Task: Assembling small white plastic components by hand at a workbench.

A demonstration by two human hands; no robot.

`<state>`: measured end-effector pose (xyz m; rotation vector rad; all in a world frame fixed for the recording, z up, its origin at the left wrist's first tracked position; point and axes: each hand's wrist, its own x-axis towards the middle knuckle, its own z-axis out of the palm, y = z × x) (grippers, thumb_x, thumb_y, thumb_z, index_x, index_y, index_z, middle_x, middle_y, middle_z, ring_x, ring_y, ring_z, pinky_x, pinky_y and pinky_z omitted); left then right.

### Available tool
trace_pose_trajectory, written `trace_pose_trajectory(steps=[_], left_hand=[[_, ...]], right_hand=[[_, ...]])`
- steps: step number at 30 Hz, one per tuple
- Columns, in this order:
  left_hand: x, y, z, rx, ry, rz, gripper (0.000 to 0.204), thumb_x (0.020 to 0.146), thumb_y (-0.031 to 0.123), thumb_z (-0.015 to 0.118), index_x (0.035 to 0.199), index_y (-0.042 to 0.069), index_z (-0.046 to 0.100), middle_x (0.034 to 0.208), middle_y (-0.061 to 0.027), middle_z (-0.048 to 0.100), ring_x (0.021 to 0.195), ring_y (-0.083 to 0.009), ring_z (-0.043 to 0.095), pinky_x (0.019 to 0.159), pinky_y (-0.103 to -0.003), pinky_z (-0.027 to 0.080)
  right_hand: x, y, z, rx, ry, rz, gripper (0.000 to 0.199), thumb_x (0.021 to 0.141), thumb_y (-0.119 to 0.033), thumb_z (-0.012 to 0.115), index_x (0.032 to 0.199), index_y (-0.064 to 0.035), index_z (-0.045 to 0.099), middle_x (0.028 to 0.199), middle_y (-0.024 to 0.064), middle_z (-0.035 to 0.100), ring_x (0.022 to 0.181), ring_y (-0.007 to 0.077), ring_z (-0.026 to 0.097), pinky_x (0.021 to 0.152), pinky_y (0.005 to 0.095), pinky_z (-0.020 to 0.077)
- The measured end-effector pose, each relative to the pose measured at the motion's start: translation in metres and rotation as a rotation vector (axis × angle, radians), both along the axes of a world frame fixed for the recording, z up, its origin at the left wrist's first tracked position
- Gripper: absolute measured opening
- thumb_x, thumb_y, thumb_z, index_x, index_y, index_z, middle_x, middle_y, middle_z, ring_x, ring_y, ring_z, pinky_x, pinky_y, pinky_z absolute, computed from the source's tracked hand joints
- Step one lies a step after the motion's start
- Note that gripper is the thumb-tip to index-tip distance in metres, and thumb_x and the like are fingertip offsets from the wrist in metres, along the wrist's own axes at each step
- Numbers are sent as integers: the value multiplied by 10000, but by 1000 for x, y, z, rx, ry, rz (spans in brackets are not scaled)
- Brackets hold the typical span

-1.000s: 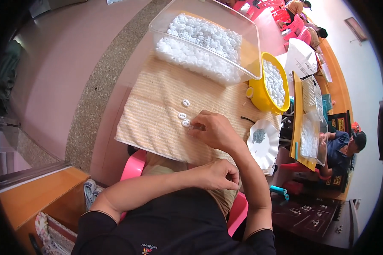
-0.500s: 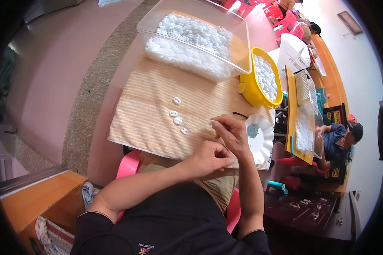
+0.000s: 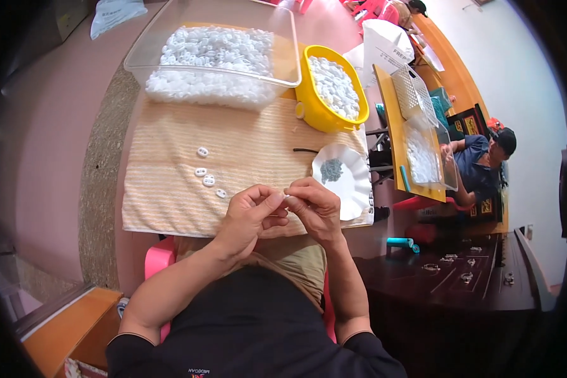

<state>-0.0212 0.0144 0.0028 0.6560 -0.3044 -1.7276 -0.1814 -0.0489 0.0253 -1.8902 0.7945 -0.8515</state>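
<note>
Piece small, white, mostly hidden between pinching fingers.

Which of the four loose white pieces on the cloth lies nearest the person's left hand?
The lowest, rightmost white piece; the other three pieces lie higher and farther left in view.

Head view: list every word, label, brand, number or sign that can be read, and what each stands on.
Wording is not copied here, only located.
Standing white bag: large dark letters, partly readable; smaller print too small.
Black shirt: small light lettering, upside down.
Striped cloth: dark letters at the right edge, partly readable.
Black panel: gold characters, too small.
White plastic bag on the floor: faint print, too small.
</note>
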Motion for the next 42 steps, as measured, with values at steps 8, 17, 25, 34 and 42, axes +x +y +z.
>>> trace_pose_trajectory(steps=[8, 17, 25, 34, 42], left_hand=[[1, -1, 0, -2, 15, -34, 114, 894, 100, 629, 977, 32, 592, 827, -33, 624, 738, -102, 615, 694, -248, 559], [-1, -1, -3, 20, -11, -43, 256, 898, 82, 616, 1139, 2, 585, 863, -27, 624, 763, -105, 616, 742, -257, 554], [-4, -1, -2, 24, -95, -84, 222, 910, 81, 596, 1116, -2, 593, 861, -30, 616, 770, -109, 605, 748, -257, 543], [-4, 1, 0, 28, -134, -79, 217, 908, 97, 607, 1101, -4, 607, 910, -16, 609, 755, -74, 590, 732, -229, 537], [-3, 0, -4, 61, -112, -63, 221, 912, 95, 600, 1110, -4, 599, 890, -18, 607, 760, -82, 591, 735, -240, 537]], right_hand=[[-29, -3, -1, 43, 38, -132, 177, 840, 73, 623, 1010, 34, 649, 956, 76, 605, 768, 92, 569, 657, 205, 470], [-89, -33, -2, -145, 591, -407, 162, 789, -81, 687, 919, 16, 689, 752, 101, 670, 642, 138, 609, 626, 270, 493], [-78, -40, 9, -120, 826, -359, 146, 767, -115, 658, 867, -14, 692, 727, 138, 666, 667, 238, 659, 645, 311, 507], [-65, -41, 26, -65, 892, -270, 164, 746, -79, 622, 868, 11, 685, 761, 170, 670, 728, 283, 675, 691, 338, 519], [-53, -21, 15, -245, 619, -234, 104, 838, -6, 589, 927, 32, 626, 829, 145, 641, 756, 244, 637, 683, 319, 493]])
